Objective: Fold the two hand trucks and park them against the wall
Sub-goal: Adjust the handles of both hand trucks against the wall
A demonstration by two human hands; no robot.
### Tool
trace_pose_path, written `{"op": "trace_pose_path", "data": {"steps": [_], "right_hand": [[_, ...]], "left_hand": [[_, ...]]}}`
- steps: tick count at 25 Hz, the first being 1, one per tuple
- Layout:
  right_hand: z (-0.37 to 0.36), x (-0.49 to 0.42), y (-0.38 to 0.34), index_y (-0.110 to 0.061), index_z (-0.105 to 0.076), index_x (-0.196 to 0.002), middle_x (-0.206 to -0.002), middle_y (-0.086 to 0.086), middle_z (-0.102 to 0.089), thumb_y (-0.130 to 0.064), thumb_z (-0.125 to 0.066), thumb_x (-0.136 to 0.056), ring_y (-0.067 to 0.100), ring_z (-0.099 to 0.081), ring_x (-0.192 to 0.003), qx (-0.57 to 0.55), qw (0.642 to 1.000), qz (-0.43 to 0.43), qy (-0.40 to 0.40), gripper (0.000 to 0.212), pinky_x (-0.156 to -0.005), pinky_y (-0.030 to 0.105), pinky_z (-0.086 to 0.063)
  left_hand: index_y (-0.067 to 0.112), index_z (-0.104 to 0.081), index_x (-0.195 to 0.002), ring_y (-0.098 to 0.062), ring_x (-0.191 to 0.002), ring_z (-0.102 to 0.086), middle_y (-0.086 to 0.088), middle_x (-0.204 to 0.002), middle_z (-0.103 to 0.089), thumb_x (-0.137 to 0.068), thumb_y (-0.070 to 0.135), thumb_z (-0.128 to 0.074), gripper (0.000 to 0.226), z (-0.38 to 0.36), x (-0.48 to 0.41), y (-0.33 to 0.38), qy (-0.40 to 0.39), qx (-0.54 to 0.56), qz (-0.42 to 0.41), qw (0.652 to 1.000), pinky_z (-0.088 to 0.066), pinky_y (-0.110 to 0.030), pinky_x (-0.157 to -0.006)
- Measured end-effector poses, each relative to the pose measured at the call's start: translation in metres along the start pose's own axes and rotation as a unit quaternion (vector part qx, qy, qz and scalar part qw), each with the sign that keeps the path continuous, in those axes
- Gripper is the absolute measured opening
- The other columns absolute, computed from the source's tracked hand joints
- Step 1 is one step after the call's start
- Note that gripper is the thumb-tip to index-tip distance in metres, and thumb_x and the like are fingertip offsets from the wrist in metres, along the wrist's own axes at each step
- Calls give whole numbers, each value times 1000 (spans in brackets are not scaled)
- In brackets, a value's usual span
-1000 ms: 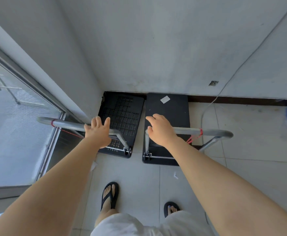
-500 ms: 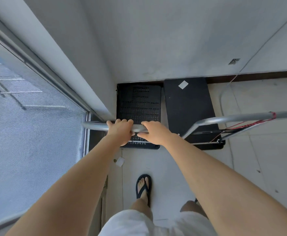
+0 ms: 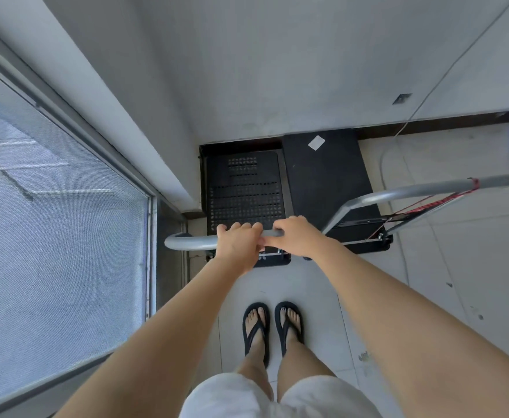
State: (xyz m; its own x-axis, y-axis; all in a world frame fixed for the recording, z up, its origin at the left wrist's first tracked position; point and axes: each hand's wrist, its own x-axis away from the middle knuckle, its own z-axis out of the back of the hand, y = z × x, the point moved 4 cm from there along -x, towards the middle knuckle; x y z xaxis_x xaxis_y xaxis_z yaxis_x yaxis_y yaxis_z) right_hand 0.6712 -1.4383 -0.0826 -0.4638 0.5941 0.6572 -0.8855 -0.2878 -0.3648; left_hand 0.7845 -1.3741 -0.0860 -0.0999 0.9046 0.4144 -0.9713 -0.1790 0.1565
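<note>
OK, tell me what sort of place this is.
Probably a balcony or utility corner of a building: a bare plastered wall, a tiled floor, and a large screened window on the left. Two platform hand trucks are parked in the corner.

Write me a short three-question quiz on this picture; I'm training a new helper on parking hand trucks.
1. True or false: both hands grip one handle.
2. Which deck carries a white sticker: A the perforated one, B the smooth one?
3. What red item hangs on the free handle?

Key:
1. True: left hand and right hand hold the left handle.
2. B, the smooth deck.
3. A red cord on the right handle.
</note>
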Motion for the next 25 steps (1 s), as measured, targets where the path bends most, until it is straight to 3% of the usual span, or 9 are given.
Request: {"op": "trace_pose_path", "data": {"steps": [6,10,13,17,21,23,25], "right_hand": [[-9,17,7,-20,-51,-74,-89,5,-55,-67,-48,-80,28,-52,-96,2,1000,4,-11,48,-86,44,-45],[-8,26,22,-14,-58,-79,-86,6,-59,-68,-52,-78,25,-51,-83,-24,999,3,-24,54,-77,41,-45],[-7,31,31,-12,-57,-81,-85,5,-56,-65,-54,-80,23,-48,-79,-23,999,9,-39,52,-69,35,-37],[-3,30,42,-15,-56,-79,-87,5,-56,-69,-50,-80,25,-51,-84,2,1000,12,-20,54,-79,42,-45],[1,23,47,-15,-60,-97,-104,10,-58,-70,-42,-82,30,-56,-102,36,999,13,7,59,-93,48,-46],[4,16,47,-16,-60,-103,-108,11,-57,-69,-40,-84,32,-55,-105,47,999,15,20,60,-95,48,-44],[6,8,45,-16,-57,-95,-100,9,-52,-68,-41,-84,32,-53,-104,40,999,19,22,56,-91,44,-42]], "left_hand": [[18,-51,-112,-27,-109,-54,-2,-113,-62,-96,28,-53,19,-8,14,13,-20,-17,-6,1000,-34,-42,-98],[19,-50,-113,-26,-109,-53,-3,-114,-61,-96,26,-52,18,-12,19,31,-21,-20,-5,1000,-34,-43,-98],[19,-50,-112,-27,-108,-53,-3,-114,-61,-96,26,-50,17,-16,22,43,-20,-13,1,1000,-35,-44,-97],[19,-49,-113,-27,-109,-53,-4,-114,-61,-97,29,-51,19,-15,17,54,-17,-5,4,1000,-35,-45,-97],[20,-49,-113,-26,-109,-53,-3,-113,-61,-96,26,-52,18,-12,7,56,-8,-8,11,1000,-34,-45,-101],[20,-49,-114,-27,-111,-51,-3,-114,-60,-96,25,-52,19,-8,0,54,-6,-15,17,1000,-32,-47,-103],[20,-48,-117,-27,-113,-50,-4,-116,-59,-96,26,-52,22,-4,-8,49,-13,-23,24,999,-32,-49,-103]]}}
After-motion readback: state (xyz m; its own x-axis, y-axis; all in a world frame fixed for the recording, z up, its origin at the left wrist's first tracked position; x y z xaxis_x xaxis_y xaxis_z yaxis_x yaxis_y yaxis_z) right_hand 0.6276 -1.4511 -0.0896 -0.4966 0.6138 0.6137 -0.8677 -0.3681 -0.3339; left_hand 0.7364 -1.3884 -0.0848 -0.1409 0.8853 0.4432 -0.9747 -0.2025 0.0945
